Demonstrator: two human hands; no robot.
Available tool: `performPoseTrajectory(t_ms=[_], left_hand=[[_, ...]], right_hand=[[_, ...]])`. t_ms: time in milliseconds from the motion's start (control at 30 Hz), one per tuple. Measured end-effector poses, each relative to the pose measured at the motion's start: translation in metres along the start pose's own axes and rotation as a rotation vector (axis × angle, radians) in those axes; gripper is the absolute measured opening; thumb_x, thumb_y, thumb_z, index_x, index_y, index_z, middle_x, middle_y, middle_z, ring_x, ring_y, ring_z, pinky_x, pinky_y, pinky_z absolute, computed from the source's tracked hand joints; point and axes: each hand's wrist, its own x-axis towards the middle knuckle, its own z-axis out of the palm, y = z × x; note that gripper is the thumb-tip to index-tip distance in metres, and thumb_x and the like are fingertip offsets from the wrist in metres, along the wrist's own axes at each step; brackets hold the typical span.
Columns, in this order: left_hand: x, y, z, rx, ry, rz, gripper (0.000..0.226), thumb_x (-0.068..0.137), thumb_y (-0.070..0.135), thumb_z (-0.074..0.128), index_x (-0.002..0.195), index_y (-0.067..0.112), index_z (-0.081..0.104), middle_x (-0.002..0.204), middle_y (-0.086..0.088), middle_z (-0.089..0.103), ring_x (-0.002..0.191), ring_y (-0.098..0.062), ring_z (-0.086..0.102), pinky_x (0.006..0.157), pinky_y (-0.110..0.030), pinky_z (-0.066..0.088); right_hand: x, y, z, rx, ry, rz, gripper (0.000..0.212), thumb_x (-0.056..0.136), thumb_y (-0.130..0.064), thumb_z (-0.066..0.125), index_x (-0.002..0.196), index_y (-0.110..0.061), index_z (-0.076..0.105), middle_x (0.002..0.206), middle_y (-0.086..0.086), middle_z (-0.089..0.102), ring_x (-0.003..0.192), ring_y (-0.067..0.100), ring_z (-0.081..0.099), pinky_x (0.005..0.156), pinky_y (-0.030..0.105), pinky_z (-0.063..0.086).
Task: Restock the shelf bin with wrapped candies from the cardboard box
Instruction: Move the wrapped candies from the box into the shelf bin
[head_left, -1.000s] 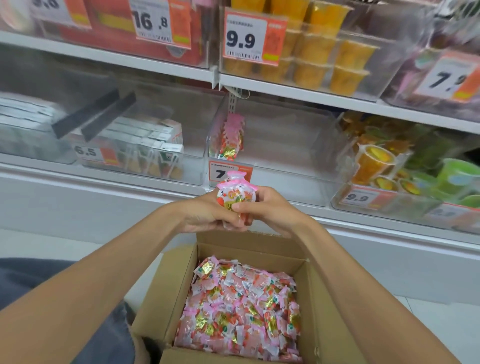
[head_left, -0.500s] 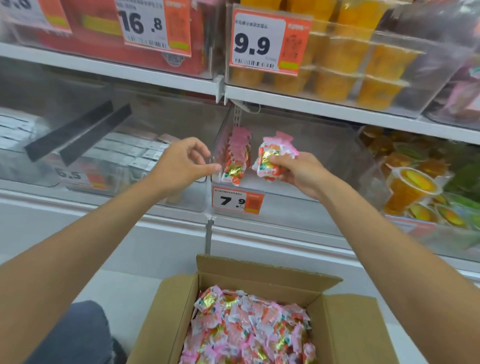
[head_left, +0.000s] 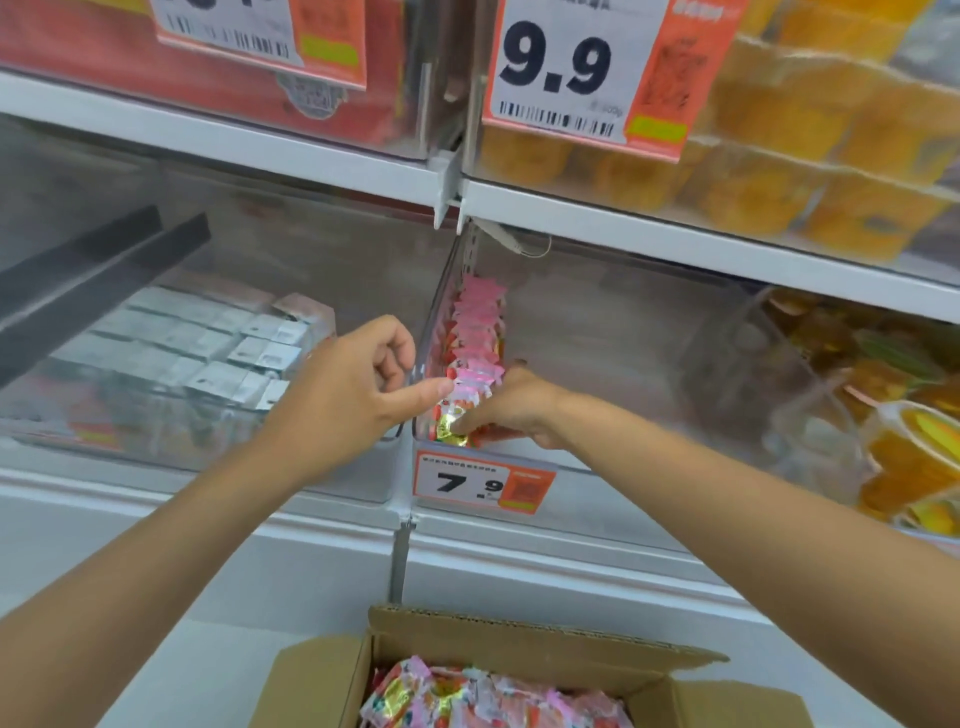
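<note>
A clear shelf bin (head_left: 597, 353) with a 7.9 price tag (head_left: 480, 482) holds a row of pink wrapped candies (head_left: 475, 332) standing along its left wall. My right hand (head_left: 511, 410) is inside the bin at the front of that row, fingers closed on a small bunch of candies (head_left: 457, 421). My left hand (head_left: 358, 387) is at the bin's left front corner, its thumb touching the front candy, holding nothing. The open cardboard box (head_left: 524, 642) below is full of the same candies (head_left: 488, 699).
A neighbouring clear bin (head_left: 208, 343) on the left holds white packets. Orange jelly cups (head_left: 904, 452) fill the bin on the right. The upper shelf (head_left: 623, 228) carries a 9.9 tag (head_left: 582, 73) and yellow cups. The floor below is pale.
Both hands rose from above the box to the shelf. My right hand carried the candy bunch into the bin against the row; my left hand moved right to the row's front.
</note>
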Motion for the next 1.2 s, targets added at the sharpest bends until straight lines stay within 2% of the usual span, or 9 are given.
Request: performPoseTrajectory(t_ms=[100,300,400,500,600,767,933,1033,1200], left_hand=[[-0.002,0.001,0.001,0.009,0.011,0.001,0.038,0.077,0.040,0.077,0.075,0.018,0.046,0.054,0.010,0.048,0.048,-0.007,0.040,0.049,-0.019,0.034],[-0.005,0.001,0.001,0.004,0.016,-0.011,0.037,0.079,0.039,0.077,0.076,0.018,0.047,0.054,0.010,0.048,0.048,-0.007,0.039,0.051,-0.023,0.035],[-0.004,0.000,0.001,-0.001,0.013,-0.018,0.037,0.078,0.040,0.077,0.075,0.018,0.047,0.054,0.010,0.049,0.048,-0.007,0.040,0.054,-0.031,0.038],[-0.004,0.000,0.001,0.004,0.014,-0.017,0.038,0.078,0.042,0.077,0.075,0.019,0.047,0.054,0.011,0.050,0.048,-0.007,0.040,0.054,-0.032,0.038],[-0.004,-0.001,0.001,0.015,0.014,-0.017,0.038,0.077,0.045,0.076,0.074,0.022,0.046,0.054,0.011,0.050,0.048,-0.007,0.040,0.055,-0.033,0.038],[-0.005,-0.001,0.002,0.021,0.023,-0.016,0.039,0.079,0.044,0.077,0.072,0.023,0.044,0.053,0.012,0.049,0.048,-0.007,0.039,0.055,-0.035,0.039],[-0.005,-0.002,0.001,0.023,0.013,-0.014,0.038,0.078,0.048,0.076,0.073,0.029,0.044,0.053,0.013,0.048,0.047,-0.007,0.039,0.054,-0.036,0.039],[-0.005,-0.001,0.001,0.020,0.010,-0.013,0.036,0.072,0.056,0.068,0.073,0.029,0.044,0.052,0.012,0.048,0.047,-0.007,0.039,0.053,-0.035,0.038],[-0.006,-0.002,0.001,0.028,0.012,-0.020,0.041,0.068,0.065,0.064,0.073,0.030,0.043,0.053,0.012,0.048,0.047,-0.007,0.039,0.053,-0.036,0.039]], right_hand=[[0.001,-0.007,0.002,0.001,-0.009,0.063,0.056,0.072,-0.001,0.083,0.121,0.001,0.056,0.112,0.019,0.068,0.097,0.026,0.068,0.091,0.038,0.056],[-0.006,-0.005,0.006,-0.102,-0.116,0.107,0.067,0.073,-0.016,0.085,0.129,-0.015,0.049,0.120,0.009,0.065,0.088,0.018,0.063,0.075,0.030,0.055],[-0.006,0.000,0.005,-0.030,-0.131,0.053,0.065,0.074,-0.001,0.081,0.128,-0.017,0.047,0.117,0.009,0.065,0.093,0.021,0.063,0.073,0.031,0.055],[-0.002,0.003,0.006,0.032,-0.061,0.022,0.072,0.070,0.007,0.081,0.130,-0.016,0.050,0.119,0.008,0.065,0.107,0.025,0.064,0.086,0.035,0.056],[0.009,0.003,0.005,0.014,0.061,0.002,0.068,0.063,0.002,0.087,0.122,-0.009,0.055,0.116,0.009,0.066,0.100,0.023,0.065,0.081,0.032,0.057],[0.022,0.002,0.005,0.013,0.137,-0.056,0.057,0.052,-0.003,0.090,0.103,-0.007,0.066,0.098,0.011,0.072,0.090,0.027,0.071,0.082,0.044,0.060],[0.017,0.007,0.005,-0.050,0.022,-0.139,0.075,0.056,0.006,0.086,0.120,-0.017,0.054,0.108,0.009,0.068,0.101,0.026,0.067,0.084,0.045,0.059],[0.016,0.007,0.002,-0.088,0.051,-0.113,0.099,0.040,-0.012,0.093,0.128,-0.020,0.047,0.113,0.006,0.065,0.103,0.026,0.066,0.085,0.043,0.059],[0.009,0.006,0.006,-0.270,-0.049,-0.107,0.057,0.069,-0.019,0.086,0.118,-0.019,0.057,0.106,0.006,0.066,0.085,0.017,0.067,0.056,0.025,0.056]])
